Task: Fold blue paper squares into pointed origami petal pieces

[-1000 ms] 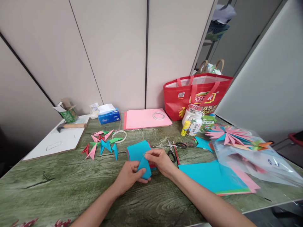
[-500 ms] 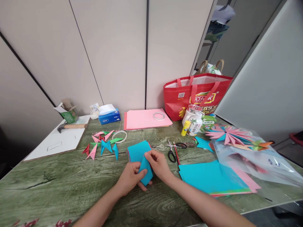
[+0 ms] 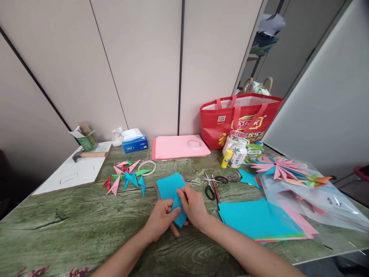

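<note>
A small folded piece of blue paper is held between my two hands, above the table and just in front of a stack of square sheets with blue on top. My left hand grips its left side, thumb on top and fingers partly underneath. The fingertips of my right hand pinch its upper edge. Black-handled scissors lie open to the right, crossing a red pencil. Left of the stack are folded paper pieces in pink, red, green and blue.
Larger blue sheets lie at the right, near a pink paper star and plastic bag. Behind stand a red bag, a white jar, a glue stick and a tissue box. A hammer rests on a white board at the left.
My right fingertips have moved slightly down and right along the folded paper, whose raised tip now lies lower. The whole view has shifted a little.
</note>
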The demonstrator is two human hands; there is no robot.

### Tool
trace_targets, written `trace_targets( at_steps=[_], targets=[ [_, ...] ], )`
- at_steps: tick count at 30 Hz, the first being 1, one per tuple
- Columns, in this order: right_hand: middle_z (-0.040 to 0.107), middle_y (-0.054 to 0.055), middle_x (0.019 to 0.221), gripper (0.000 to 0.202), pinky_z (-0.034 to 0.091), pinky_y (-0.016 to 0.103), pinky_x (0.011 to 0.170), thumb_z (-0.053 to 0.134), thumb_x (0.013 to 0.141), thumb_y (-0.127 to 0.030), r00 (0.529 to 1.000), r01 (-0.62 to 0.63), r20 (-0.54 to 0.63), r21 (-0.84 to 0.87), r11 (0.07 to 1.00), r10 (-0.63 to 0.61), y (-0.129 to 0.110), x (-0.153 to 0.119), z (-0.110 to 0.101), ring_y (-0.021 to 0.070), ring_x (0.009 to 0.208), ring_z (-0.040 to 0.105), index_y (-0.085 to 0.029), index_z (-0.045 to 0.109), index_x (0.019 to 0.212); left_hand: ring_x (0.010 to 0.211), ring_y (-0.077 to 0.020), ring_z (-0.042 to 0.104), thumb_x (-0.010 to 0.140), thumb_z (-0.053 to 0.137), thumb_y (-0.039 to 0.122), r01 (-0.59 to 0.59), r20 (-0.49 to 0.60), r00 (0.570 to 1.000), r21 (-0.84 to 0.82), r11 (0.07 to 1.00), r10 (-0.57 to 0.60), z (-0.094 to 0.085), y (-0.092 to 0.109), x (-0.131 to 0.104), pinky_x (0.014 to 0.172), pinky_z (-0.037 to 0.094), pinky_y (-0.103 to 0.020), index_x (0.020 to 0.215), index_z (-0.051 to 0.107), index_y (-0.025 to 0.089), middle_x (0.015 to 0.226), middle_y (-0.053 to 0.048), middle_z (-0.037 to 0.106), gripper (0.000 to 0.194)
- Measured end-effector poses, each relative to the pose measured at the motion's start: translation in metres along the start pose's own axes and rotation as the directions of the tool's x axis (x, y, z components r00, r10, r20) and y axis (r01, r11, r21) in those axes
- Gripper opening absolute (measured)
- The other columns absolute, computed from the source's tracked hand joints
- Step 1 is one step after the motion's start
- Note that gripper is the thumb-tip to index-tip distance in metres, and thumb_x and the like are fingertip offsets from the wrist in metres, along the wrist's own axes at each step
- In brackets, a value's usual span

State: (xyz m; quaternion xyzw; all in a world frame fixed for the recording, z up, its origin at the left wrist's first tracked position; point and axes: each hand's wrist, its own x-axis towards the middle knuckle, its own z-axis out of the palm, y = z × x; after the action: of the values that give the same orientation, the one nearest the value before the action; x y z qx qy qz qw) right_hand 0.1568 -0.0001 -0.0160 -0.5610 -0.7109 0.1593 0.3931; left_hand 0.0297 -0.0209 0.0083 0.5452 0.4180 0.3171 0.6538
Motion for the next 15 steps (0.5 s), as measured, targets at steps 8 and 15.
trace_targets(
  at_steps=[8, 15],
  targets=[
    [0.045, -0.002, 0.048, 0.035, 0.024, 0.021, 0.046, 0.035, 0.085, -0.037, 0.999, 0.04, 0.033, 0.095, 0.995, -0.043, 0.0031, 0.0052, -0.002, 0.0094, 0.044, 0.036, -0.017, 0.048, 0.059, 0.05, -0.0182, 0.063, 0.067, 0.06, 0.041, -0.001, -0.044, 0.999, -0.022, 1.0, 0.0, 0.0024, -0.0037, -0.0007, 0.038, 0.047, -0.023, 0.071, 0.054, 0.011, 0.059, -0.007, 0.067, 0.031],
    [0.049, 0.0, 0.05, 0.038, 0.022, 0.023, 0.048, 0.035, 0.086, -0.036, 0.989, 0.146, 0.028, -0.067, 0.987, -0.145, 0.0045, 0.0056, 0.0019, 0.0094, 0.046, 0.04, -0.016, 0.049, 0.056, 0.055, -0.0201, 0.064, 0.068, 0.057, 0.046, -0.036, -0.202, 0.979, -0.029, 0.999, 0.03, -0.0003, -0.0088, 0.0032, 0.041, 0.051, -0.028, 0.069, 0.046, 0.015, 0.056, -0.001, 0.06, 0.034]
  ],
)
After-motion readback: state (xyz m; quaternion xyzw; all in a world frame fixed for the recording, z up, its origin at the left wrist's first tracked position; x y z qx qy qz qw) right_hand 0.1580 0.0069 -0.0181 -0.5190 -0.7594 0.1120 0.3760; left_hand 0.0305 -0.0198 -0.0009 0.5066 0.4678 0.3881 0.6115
